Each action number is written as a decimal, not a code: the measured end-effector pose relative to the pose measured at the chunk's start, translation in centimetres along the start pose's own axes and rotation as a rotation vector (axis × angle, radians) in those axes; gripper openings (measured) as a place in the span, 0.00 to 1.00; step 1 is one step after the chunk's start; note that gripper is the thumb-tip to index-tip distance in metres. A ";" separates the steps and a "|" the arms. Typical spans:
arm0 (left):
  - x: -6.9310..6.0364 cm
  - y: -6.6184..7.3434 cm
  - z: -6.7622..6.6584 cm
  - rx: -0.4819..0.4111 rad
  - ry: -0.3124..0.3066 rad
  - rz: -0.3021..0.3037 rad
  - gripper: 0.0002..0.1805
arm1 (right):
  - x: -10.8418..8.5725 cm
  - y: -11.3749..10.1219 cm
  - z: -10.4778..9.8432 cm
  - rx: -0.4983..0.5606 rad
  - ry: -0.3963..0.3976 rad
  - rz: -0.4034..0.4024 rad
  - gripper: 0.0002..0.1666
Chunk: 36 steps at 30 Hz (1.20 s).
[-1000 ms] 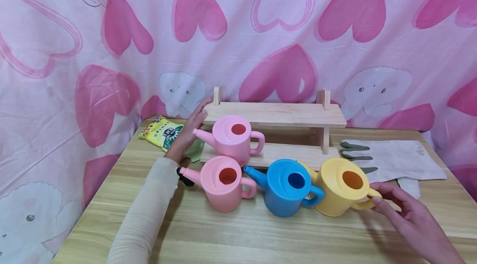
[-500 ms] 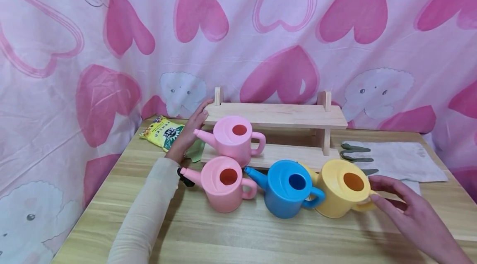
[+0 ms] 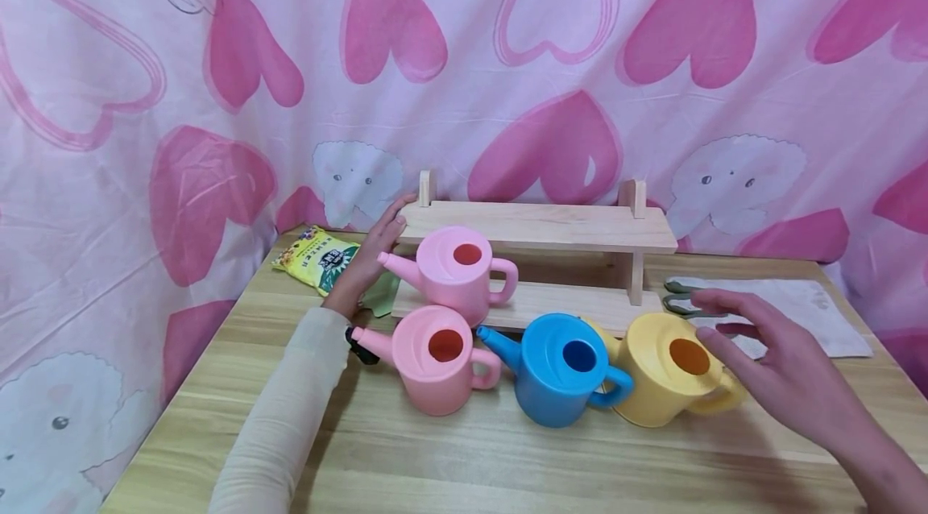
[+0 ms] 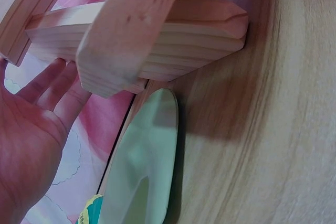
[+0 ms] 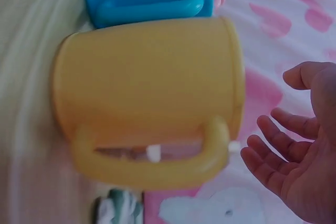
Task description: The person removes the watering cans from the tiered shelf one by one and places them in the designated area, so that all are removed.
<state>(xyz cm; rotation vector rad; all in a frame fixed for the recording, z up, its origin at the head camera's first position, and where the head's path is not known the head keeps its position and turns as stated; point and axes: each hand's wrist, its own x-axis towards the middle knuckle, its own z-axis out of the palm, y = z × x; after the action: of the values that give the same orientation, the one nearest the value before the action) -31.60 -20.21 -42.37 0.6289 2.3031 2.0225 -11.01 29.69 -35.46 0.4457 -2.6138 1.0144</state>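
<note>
- Yellow watering can (image 3: 649, 389), one: upright on the wooden surface (image 3: 544, 466), rightmost of the row, in front of the right end of the wooden rack (image 3: 536, 224).
- Handling: probably light, thin-walled moulded plastic; stiff, smooth, perhaps slightly slippery, unlikely to break. Contents, if any, not visible.
- Hold: best by the loop handle (image 5: 152, 177), which faces right; otherwise round the body.
- Appearance: plain matt yellow, rounded body, top pierced by a round filling hole (image 3: 689, 356) showing orange within; spout pointing left, partly hidden behind the blue can.
- Right hand (image 3: 786, 373): released, fingers loosely spread, beside and above the handle, apart from the can in the right wrist view.
- Left hand (image 3: 374, 252): fingers extended, resting against the rack's left end, not clenched.
- Blue watering can (image 3: 551, 385): just left of the yellow, handle overlapping it in view; contact cannot be told.
- Pink watering cans, two: one in front (image 3: 433, 385), one behind (image 3: 453, 288), apparently on the rack's lower shelf.
- Outlying: yellow packet (image 3: 315, 260) at left; pale glove (image 3: 805, 312) at right; heart-patterned curtain (image 3: 290, 143) behind.
</note>
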 end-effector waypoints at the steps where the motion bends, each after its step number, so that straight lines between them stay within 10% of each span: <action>1: 0.0 0.0 0.0 0.001 -0.001 0.001 0.30 | 0.4 -0.4 0.0 -0.004 -0.008 -0.012 0.30; 17: -0.1 0.0 0.1 0.025 0.003 -0.026 0.32 | 7.1 -7.4 2.5 -0.040 -0.274 -0.242 0.23; 36: 0.0 -0.1 0.0 0.028 0.015 -0.039 0.31 | 14.0 -10.2 10.0 0.019 -0.537 -0.289 0.27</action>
<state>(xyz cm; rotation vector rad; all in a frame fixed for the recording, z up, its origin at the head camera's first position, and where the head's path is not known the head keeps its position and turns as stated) -31.62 -20.18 -42.45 0.5680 2.3364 1.9884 -21.38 13.22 -31.04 1.2071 -2.8609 0.9171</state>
